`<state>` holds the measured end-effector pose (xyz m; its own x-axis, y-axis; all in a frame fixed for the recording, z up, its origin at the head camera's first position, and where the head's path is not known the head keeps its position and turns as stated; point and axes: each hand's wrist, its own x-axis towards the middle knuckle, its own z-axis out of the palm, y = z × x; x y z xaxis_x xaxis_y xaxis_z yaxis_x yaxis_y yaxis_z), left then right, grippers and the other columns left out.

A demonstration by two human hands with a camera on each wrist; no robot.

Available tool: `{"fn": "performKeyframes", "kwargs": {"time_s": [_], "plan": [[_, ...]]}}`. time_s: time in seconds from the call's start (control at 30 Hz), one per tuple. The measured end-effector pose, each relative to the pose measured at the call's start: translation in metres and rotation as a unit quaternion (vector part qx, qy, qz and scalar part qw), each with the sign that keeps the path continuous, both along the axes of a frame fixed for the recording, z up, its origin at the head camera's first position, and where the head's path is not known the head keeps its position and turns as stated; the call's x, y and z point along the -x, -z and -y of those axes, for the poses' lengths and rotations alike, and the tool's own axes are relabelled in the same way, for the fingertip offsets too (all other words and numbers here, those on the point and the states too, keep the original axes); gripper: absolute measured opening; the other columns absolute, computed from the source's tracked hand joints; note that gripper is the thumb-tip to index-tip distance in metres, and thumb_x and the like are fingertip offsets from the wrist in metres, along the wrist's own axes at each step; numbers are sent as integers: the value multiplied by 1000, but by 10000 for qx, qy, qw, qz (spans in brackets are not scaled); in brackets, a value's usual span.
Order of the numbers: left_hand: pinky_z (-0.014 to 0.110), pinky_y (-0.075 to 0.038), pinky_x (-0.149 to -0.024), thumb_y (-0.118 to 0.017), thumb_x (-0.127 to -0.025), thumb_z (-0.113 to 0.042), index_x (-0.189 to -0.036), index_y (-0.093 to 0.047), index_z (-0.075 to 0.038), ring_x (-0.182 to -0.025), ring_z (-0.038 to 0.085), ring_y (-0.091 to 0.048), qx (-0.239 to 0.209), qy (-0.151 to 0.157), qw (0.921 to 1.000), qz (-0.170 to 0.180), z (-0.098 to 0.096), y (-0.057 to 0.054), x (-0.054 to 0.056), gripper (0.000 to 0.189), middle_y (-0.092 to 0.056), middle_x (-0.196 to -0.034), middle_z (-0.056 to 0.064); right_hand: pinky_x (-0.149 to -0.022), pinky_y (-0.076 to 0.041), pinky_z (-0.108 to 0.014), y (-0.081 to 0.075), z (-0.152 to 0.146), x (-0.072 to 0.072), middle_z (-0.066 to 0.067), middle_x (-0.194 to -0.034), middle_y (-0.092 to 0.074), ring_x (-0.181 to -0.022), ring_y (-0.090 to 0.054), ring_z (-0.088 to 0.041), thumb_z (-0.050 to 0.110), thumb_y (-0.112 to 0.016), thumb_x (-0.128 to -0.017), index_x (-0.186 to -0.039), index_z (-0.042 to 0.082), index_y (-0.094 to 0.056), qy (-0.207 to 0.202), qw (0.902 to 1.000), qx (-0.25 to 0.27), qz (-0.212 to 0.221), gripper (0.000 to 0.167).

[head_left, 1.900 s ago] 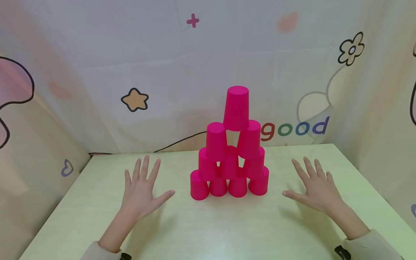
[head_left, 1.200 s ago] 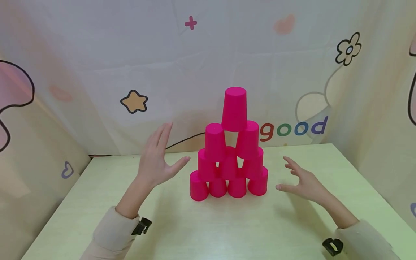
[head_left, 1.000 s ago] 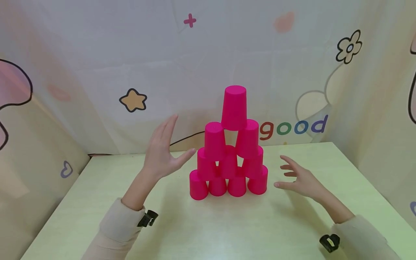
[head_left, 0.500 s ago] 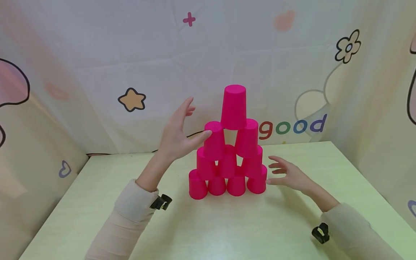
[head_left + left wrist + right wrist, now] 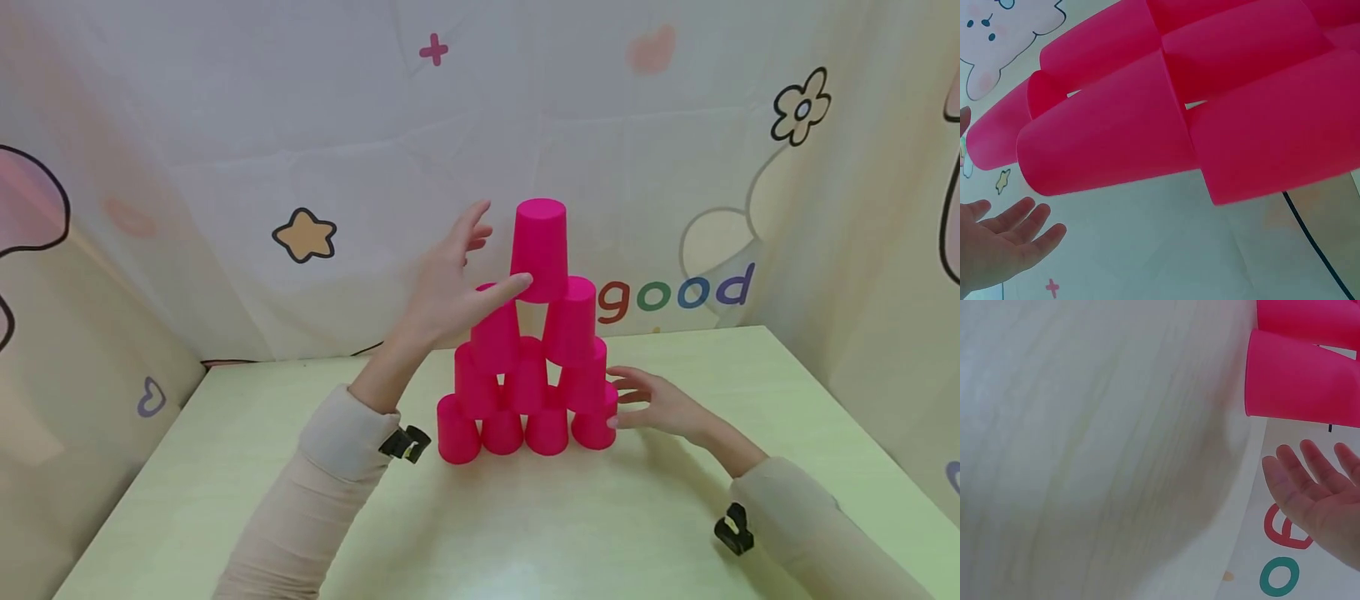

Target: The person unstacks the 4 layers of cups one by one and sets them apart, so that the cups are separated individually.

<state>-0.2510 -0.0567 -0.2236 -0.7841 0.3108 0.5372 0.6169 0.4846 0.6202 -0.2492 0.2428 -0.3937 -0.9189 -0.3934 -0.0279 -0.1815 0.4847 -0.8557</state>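
Left hand (image 5: 447,285), fingers loosely extended, left of top cup (image 5: 542,240); right hand (image 5: 663,408), likewise relaxed, right of bottom-right cup (image 5: 592,430).

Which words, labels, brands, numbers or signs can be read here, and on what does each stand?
"good": multicoloured letters on the pale printed cloth backdrop.
"+": pink cross-shaped mark on the same backdrop.
No text shows on the bright pink tapered cups or the pale wood-grained table.
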Motion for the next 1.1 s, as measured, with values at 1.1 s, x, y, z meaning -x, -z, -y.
{"fn": "performKeyframes", "kwargs": {"time_s": [1.1], "plan": [[25, -51, -73, -71, -77, -19, -135, -33, -9, -101, 17, -52, -956, 454, 9941, 249, -35, 1, 7, 70, -51, -117, 6, -89, -43, -48, 13, 10, 8, -14, -120, -52, -108, -50, -32, 22, -76, -73, -127, 2, -45, -366, 9986, -346, 128, 65]]}}
